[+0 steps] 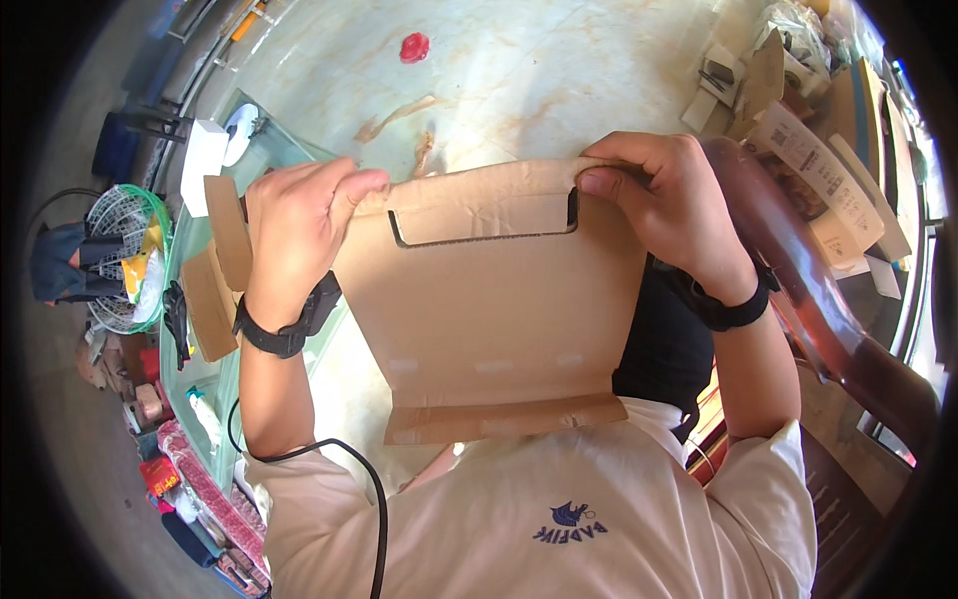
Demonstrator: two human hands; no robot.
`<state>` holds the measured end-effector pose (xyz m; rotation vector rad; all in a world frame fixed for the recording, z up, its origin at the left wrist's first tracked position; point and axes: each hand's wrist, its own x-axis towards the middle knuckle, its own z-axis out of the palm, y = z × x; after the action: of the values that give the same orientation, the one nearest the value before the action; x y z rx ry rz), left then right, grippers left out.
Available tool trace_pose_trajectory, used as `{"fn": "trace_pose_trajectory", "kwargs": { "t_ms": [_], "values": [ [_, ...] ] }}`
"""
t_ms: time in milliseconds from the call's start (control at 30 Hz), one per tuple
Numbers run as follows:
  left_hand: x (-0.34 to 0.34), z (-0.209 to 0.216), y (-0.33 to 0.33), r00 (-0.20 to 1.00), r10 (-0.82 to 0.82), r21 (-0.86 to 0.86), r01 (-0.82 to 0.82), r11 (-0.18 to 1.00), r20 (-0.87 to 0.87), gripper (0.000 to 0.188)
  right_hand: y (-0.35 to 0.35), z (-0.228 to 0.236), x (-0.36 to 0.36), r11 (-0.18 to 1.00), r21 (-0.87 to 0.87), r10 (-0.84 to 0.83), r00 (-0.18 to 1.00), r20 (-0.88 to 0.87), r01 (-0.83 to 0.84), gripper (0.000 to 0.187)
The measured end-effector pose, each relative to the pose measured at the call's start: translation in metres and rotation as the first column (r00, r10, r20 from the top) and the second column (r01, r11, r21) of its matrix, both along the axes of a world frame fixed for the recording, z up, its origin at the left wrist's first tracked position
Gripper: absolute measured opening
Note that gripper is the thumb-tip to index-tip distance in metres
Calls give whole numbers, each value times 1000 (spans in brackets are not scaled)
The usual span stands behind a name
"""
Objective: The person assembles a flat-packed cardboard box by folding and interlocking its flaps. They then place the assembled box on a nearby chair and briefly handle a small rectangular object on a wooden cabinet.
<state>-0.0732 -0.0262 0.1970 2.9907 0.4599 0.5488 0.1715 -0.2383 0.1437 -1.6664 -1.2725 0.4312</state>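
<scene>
In the head view, the far face of the cardboard sheet (499,324) is hidden, and the sheet covers most of the person's lap. The left hand (307,205) and right hand (659,185) are well apart, each clamped on an end of the sheet's upper edge; the fingertips behind it cannot be seen. The sheet is held in front of the chest, its broad inner face toward the camera, the slotted edge pointing away from the body and the folded flap (504,419) toward the shirt (619,509). The slot's (489,240) long axis runs left to right; the sheet's own is hard to judge from its tilt. The wire basket (125,260) and the cardboard pile (823,175) blur toward the dark rim.
</scene>
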Motion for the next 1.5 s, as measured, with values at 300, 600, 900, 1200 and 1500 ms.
{"fn": "trace_pose_trajectory", "kwargs": {
  "t_ms": [300, 600, 900, 1200, 1500],
  "values": [
    [-6, -11, 36, 927, 267, 34, -285, 958, 262, 44, 1, -7, 17, 992, 127, 71, 852, -519, -5, 36],
    [-21, -4, 53, 663, 624, -520, -391, 759, 413, 49, 1, -39, -3, 968, -86, 169, 867, -469, -235, 36],
    [-45, -61, 36, 940, 338, -978, -105, 179, -39, 62, 0, -47, 13, 995, 72, 3, 735, -678, 62, 34],
    [-19, -86, -13, 954, 299, -992, 61, -114, 24, 59, 1, -44, 11, 972, -180, -231, 723, -651, 148, 59],
    [-26, -89, -22, 908, 409, -996, 91, 12, 88, 66, -20, -53, 2, 989, -9, 98, 712, -695, -145, 104]
  ]
}}
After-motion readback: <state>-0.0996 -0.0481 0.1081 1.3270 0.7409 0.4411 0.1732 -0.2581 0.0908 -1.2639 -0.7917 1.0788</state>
